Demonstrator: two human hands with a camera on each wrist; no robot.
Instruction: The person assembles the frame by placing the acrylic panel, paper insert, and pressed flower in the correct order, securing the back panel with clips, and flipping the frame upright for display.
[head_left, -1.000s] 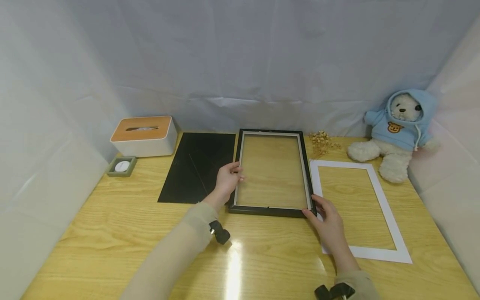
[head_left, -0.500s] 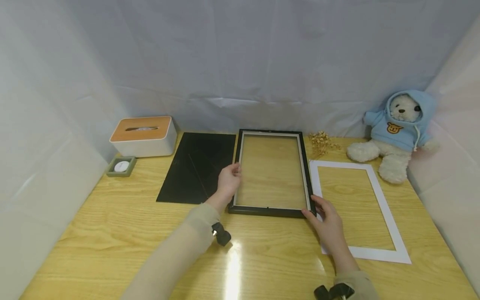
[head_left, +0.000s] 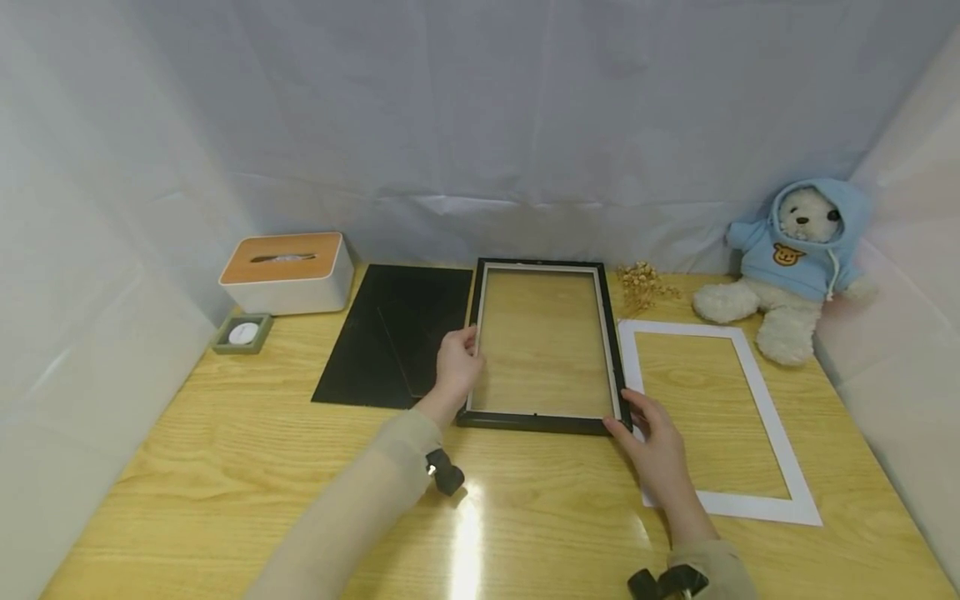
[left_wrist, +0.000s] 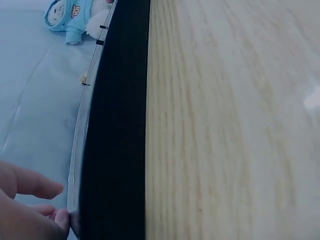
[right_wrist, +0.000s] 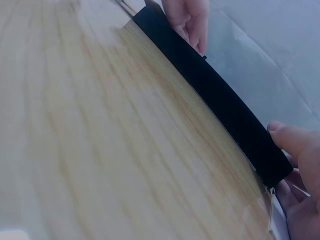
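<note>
A black picture frame (head_left: 543, 423) with a pale inner strip lies on the table, its clear opening showing wood grain. At its left bar my left hand (head_left: 457, 367) has curled fingers on the inner edge; in the left wrist view the fingertips (left_wrist: 61, 220) meet the strip, while another finger sits apart. What they pinch exactly is hidden. My right hand (head_left: 660, 446) grips the near right corner, thumb on the near bar and fingers along the right side. Small dark tabs (left_wrist: 100, 42) show along the inner strip.
Left of the frame lies a black backing board (head_left: 397, 333); right, a white mat (head_left: 757, 508). A tissue box (head_left: 288, 283), a small green tray (head_left: 261, 333), dried flowers (head_left: 643, 286) and a plush bear (head_left: 798, 258) stand near the curtain (head_left: 525, 125).
My left hand has shifted slightly and its fingers have drawn in closer along the left bar. The right hand and the picture frame stay in place.
</note>
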